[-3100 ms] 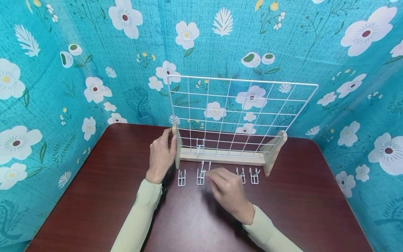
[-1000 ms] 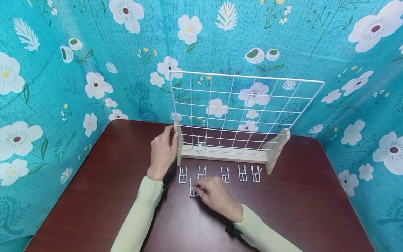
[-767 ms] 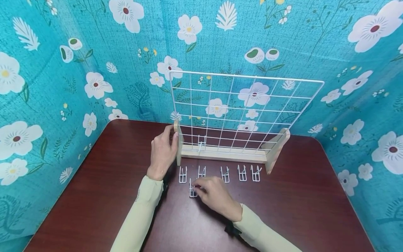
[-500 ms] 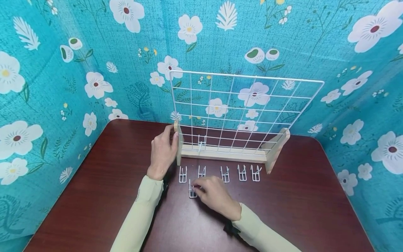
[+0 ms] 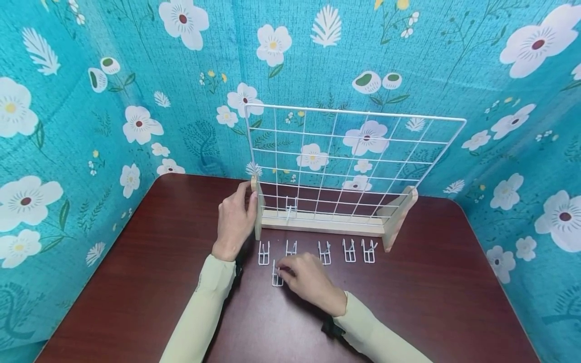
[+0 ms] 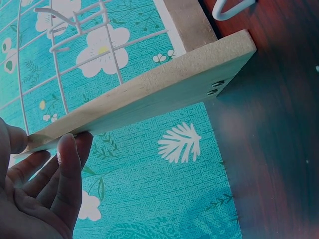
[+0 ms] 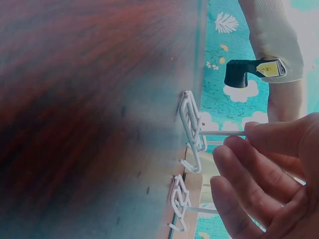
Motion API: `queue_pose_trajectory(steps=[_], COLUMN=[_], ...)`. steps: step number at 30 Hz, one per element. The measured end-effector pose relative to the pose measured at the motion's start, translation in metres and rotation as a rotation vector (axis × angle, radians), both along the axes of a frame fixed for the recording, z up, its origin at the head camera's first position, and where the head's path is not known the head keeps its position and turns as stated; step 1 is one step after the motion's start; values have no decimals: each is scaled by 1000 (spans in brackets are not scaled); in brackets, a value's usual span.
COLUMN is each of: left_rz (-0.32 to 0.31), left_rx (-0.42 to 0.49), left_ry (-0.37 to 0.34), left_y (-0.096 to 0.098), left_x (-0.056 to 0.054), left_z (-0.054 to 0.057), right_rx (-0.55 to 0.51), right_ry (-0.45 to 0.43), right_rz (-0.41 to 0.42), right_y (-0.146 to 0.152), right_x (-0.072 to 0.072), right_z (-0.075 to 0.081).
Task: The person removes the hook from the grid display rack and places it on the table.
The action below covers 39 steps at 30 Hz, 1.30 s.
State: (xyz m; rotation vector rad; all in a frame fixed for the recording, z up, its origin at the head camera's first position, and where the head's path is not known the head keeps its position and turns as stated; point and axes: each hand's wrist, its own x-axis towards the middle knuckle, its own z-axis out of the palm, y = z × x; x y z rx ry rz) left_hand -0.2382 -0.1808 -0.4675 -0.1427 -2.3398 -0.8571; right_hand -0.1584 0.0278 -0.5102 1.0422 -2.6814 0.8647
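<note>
In the head view, my right hand (image 5: pixel 308 280) pinches the prong of a white wire hook (image 5: pixel 277 280) just in front of a row of similar hooks. The right wrist view shows thumb and index finger on the end of that prong, with the hook's back (image 7: pixel 191 132) at the tabletop. My left hand (image 5: pixel 236 219) grips the left wooden side piece (image 5: pixel 258 212) of a stand; in the left wrist view the thumb and fingers meet its top end. The stand carries a white wire grid (image 5: pixel 336 135), where one hook (image 5: pixel 290 205) hangs low on the left.
Several loose hooks lie along the stand's front, among them the leftmost hook (image 5: pixel 264 254) and the rightmost hook (image 5: pixel 369 252). The right wooden side piece (image 5: pixel 399 219) stands on the dark red table (image 5: pixel 436 282). A floral teal curtain (image 5: pixel 218 55) surrounds the table's back and sides.
Over three seconds my right hand has brought its hook from the row toward me and to the left. In the last second it barely moves. The left hand stays on the stand.
</note>
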Motion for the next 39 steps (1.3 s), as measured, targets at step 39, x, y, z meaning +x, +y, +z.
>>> queue_pose_trajectory(steps=[39], left_rz=[5], left_rx=[0], left_ry=[-5], left_y=[0], left_x=[-1], left_z=[0], right_rx=[-117], right_ry=[93], right_rz=[-39], right_y=[13], right_x=[-10], right_z=[13])
